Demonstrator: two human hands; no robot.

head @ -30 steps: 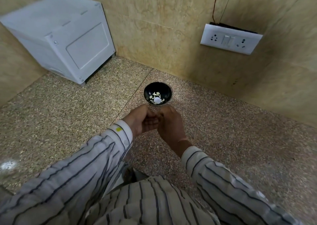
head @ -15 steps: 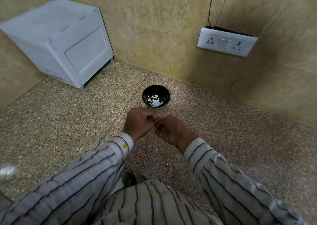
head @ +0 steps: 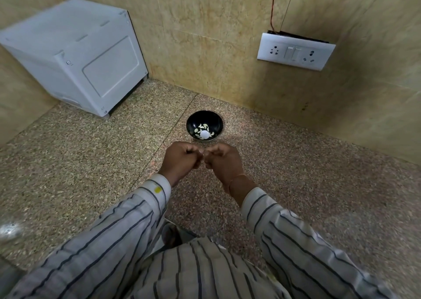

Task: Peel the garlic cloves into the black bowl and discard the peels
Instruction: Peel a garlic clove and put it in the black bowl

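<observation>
While both fists meet at frame centre, left hand (head: 181,159) and right hand (head: 222,161) curl tight; whatever they pinch is hidden. I advise peeling directly above black bowl (head: 205,125).

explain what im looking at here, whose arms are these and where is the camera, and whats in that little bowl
There is no machine here. The camera is worn on a person's head and looks forward and down, so the striped sleeves at the bottom are that person's own arms. The wide lens bends the walls.

The left hand and right hand are held close together above a speckled stone counter, fingers curled, fingertips nearly meeting. They seem to be working on something tiny between them, likely a garlic clove, but it is too small to make out.

Just beyond the hands sits a black bowl holding pale peeled garlic cloves.

Further back, a white box-shaped appliance stands in the corner, and a white switch and socket plate is fixed to the tiled wall.
</observation>
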